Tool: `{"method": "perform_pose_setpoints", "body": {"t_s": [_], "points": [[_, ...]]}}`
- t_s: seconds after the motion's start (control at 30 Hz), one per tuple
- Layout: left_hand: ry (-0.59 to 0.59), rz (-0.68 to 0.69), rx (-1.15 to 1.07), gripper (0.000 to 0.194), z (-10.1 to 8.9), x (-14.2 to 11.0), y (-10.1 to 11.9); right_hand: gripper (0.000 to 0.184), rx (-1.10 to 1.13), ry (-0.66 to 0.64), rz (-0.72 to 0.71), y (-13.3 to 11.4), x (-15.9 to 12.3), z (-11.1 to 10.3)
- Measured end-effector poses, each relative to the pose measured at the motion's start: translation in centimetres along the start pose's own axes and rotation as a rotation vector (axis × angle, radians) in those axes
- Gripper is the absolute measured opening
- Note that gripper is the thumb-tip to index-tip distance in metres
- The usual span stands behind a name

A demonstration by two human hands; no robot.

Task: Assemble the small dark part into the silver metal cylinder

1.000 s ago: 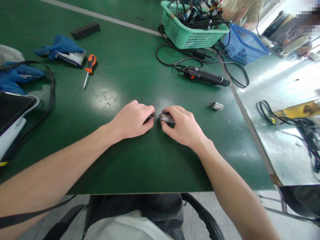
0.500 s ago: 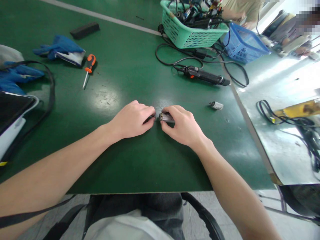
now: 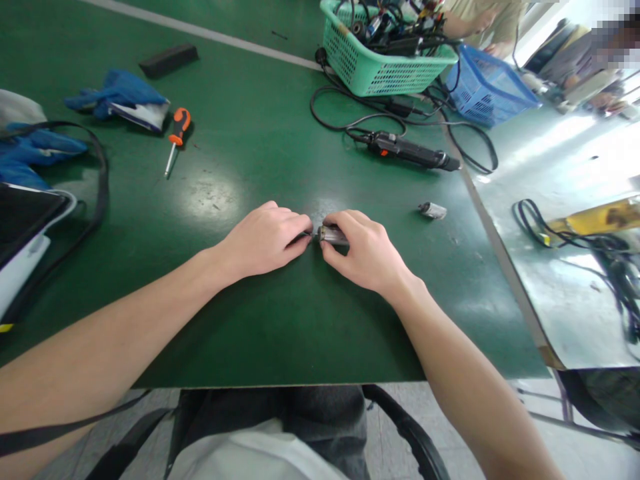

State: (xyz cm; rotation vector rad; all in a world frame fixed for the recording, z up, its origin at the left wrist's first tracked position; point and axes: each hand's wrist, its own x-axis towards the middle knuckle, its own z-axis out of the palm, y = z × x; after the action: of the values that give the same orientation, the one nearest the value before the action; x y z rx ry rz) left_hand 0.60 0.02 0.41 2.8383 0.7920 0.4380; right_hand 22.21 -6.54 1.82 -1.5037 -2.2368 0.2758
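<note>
My right hand (image 3: 364,250) rests on the green table (image 3: 280,327), its thumb and fingers closed around a small silver motor-like cylinder (image 3: 334,235). The cylinder lies sideways, and its dark end points at my left hand (image 3: 270,239). The left fingertips are pinched together just beside that end, with something small and dark between them that is too hidden to name. Only a narrow gap parts the two hands. To the right of them lies a second small silver cylinder (image 3: 433,211) with a dark end.
A black corded electric screwdriver (image 3: 407,151) lies ahead, before a green basket (image 3: 385,79) of tools and a blue basket (image 3: 480,87). At left are an orange-handled screwdriver (image 3: 177,133), blue gloves (image 3: 117,93) and a dark block (image 3: 169,61). A co-worker's hand (image 3: 484,19) shows behind the baskets.
My left fingertips have edged slightly right, closer to the cylinder's end. My right hand and the cylinder look unmoved. The co-worker's hand behind the baskets has lifted a little.
</note>
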Motion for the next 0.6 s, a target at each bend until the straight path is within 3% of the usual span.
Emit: {"method": "perform_pose_setpoints", "body": {"t_s": [0.6], "points": [[-0.008, -0.006, 0.004, 0.026, -0.02, 0.08, -0.07, 0.020, 0.008, -0.011, -0.033, 0.11, -0.05, -0.17]]}}
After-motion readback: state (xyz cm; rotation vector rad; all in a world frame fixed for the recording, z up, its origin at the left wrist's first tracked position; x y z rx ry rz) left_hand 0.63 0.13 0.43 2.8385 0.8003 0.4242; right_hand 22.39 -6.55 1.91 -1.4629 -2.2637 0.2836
